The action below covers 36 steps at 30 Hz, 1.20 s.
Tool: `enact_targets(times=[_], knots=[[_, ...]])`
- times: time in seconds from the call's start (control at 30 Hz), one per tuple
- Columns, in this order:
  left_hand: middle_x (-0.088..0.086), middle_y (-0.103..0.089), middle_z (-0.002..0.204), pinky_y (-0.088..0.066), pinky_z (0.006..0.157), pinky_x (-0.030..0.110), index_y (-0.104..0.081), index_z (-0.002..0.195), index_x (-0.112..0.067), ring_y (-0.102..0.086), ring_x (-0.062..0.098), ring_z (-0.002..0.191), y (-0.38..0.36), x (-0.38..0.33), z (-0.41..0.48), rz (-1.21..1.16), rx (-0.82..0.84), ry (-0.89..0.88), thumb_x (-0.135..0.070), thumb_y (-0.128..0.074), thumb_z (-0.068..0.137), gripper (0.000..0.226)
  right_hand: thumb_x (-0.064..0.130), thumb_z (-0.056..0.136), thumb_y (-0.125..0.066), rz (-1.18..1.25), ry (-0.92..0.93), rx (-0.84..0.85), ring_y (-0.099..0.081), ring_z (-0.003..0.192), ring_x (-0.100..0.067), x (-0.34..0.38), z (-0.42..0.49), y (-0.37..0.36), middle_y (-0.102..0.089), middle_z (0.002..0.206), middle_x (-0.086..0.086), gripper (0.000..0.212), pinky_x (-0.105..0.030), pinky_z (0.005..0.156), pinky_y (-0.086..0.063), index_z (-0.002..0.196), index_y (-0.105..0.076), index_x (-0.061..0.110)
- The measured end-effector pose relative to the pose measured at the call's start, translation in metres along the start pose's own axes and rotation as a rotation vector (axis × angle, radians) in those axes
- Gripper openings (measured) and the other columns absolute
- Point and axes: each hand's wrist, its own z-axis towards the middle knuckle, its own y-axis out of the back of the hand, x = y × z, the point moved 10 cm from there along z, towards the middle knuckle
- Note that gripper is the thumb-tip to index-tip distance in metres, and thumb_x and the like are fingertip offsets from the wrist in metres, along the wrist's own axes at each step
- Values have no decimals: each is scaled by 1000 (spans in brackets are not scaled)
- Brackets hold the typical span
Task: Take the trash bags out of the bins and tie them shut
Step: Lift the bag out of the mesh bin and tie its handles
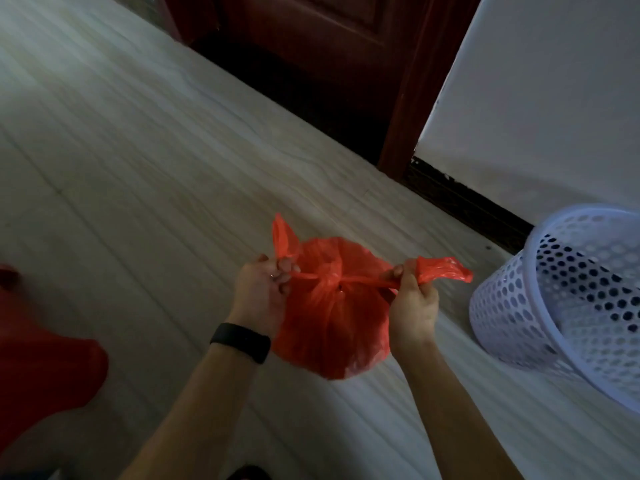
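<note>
bag (329,317): red, knotted at top, held above floor (138,168)
left hand (265,289): fingers curled, gripping bag's 9 o'clock tail
right hand (414,299): pinching 3 o'clock tail
bin (512,306): white, at 3 o'clock

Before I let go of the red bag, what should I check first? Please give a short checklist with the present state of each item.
1. Left hand grips the red bag on one side of the tie: ok.
2. Right hand grips it on the other side: ok.
3. Knot formed between the hands: ok.
4. Knot pulled fully tight: cannot tell; a small dark gap shows just below it.
5. Red bag out of the white bin: ok.
6. No liner left in the white bin: ok as far as its inside shows.
</note>
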Motion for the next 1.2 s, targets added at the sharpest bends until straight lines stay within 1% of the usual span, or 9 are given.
enact_targets(times=[0.17, 0.37, 0.43, 0.6, 0.7, 0.8, 0.87, 1.0, 1.2], knots=[[3, -58, 53, -29, 40, 18, -44, 66, -8, -47, 8, 41, 28, 27, -11, 21, -112, 75, 6, -31, 86, 28, 22, 100, -47, -73, -146, -89, -53, 68, -23, -28, 1, 29, -60, 64, -1, 38, -40, 71, -41, 64, -59, 19], [15, -68, 83, -49, 52, 27, -46, 103, -12, -63, 15, 54, 32, 14, -2, -97, -126, -83, -7, -54, 97, 10, 29, 102, -47, -241, -66, 20, -59, 71, -17, 0, 16, 22, -64, 73, 0, 35, -32, 67, -44, 72, -61, 19], [16, -70, 97, -56, 61, 30, -49, 121, -2, -69, 17, 70, 35, 11, -4, -64, -155, -129, -17, -60, 96, 31, 38, 103, -45, -300, -17, 18, -63, 78, -18, 8, 12, 15, -67, 79, 2, 37, -32, 75, -47, 85, -70, 17], [4, -57, 133, -47, 102, 43, -42, 140, -26, -60, 18, 115, 28, 22, -8, 55, -153, -100, -62, -63, 84, 70, 72, 88, -46, -179, -143, 84, -61, 103, -9, -9, 3, 3, -68, 111, 5, 67, -31, 100, -43, 119, -67, 17], [4, -39, 154, -26, 119, 48, -51, 140, -32, -37, 20, 142, 12, 22, -14, 456, -114, -149, -84, -45, 76, 83, 84, 70, -55, -7, -143, 220, -58, 118, -5, -21, -9, -10, -60, 136, 4, 91, -29, 107, -41, 138, -56, 22], [-1, -16, 164, -14, 122, 46, -48, 142, -35, -14, 20, 150, -2, 9, -30, 878, -203, -245, -83, -36, 74, 84, 82, 74, -54, -110, -8, 253, -56, 115, 7, -22, -20, -10, -57, 137, 10, 84, -27, 109, -42, 138, -54, 27], [-1, -17, 164, -12, 121, 46, -51, 139, -36, -12, 21, 150, -15, -1, -32, 1016, -193, -349, -81, -33, 76, 79, 88, 73, -49, -368, 142, 262, -49, 129, -9, -23, -23, -8, -54, 141, 6, 89, -46, 115, -36, 137, -54, 26], [0, -45, 151, -26, 115, 51, -63, 126, -38, -30, 26, 142, -31, -12, -27, 1044, -194, -564, -68, -34, 86, 58, 79, 80, -37, -812, 350, 233, -31, 136, -23, -22, -28, -13, -41, 146, 0, 80, -51, 114, -28, 136, -50, 22], [-13, -72, 91, -49, 88, 44, -70, 93, -30, -64, 13, 95, -42, -20, -28, 792, -121, -679, -49, -46, 96, 31, 49, 97, -38, -772, 602, 106, -48, 101, -22, 23, -34, -39, -66, 97, 5, 40, -43, 87, -41, 89, -66, 21]])
